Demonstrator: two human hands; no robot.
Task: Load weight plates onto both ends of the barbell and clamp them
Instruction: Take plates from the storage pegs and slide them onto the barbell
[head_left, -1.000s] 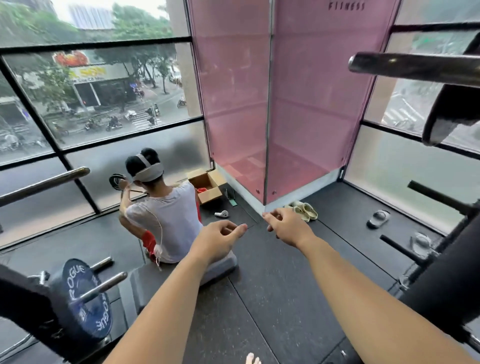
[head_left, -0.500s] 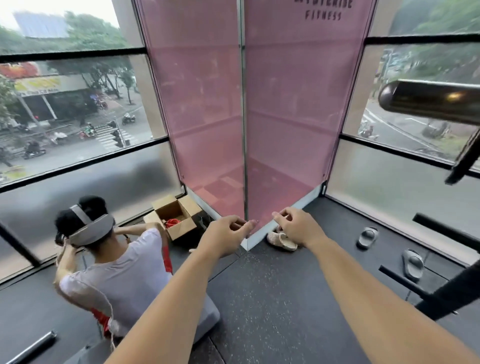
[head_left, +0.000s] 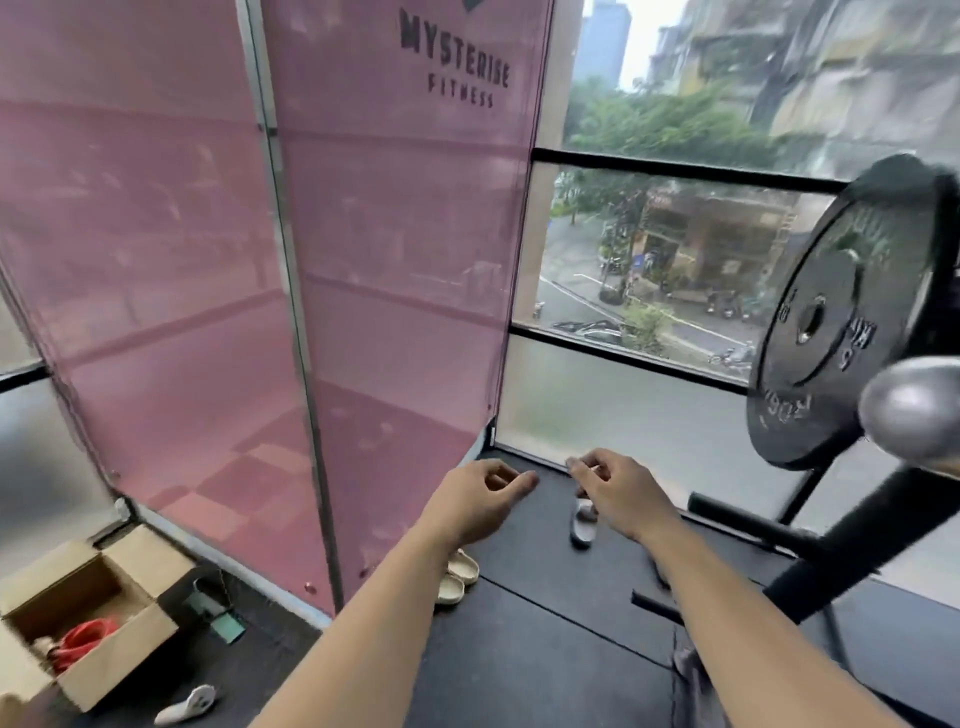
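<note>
A black weight plate (head_left: 841, 332) hangs upright at the right on a black rack (head_left: 852, 545). The rounded steel end of a bar (head_left: 909, 410) pokes toward me in front of the plate's lower right. My left hand (head_left: 478, 501) and my right hand (head_left: 618, 493) are stretched out in front of me over the dark floor, left of the plate and apart from it. Both hands are empty, fingers loosely curled and apart. No clamp is in view.
Pink screens (head_left: 260, 260) fill the corner ahead, with windows to the right. An open cardboard box (head_left: 88, 613) with something red inside sits at the lower left, a white controller (head_left: 187, 704) beside it. Slippers (head_left: 457, 574) and a grey sandal (head_left: 582, 525) lie on the floor mat.
The view has swung right: the seated person and the plate at the left are gone from view, and a plate on the right rack has appeared. Both hands stay out front, empty.
</note>
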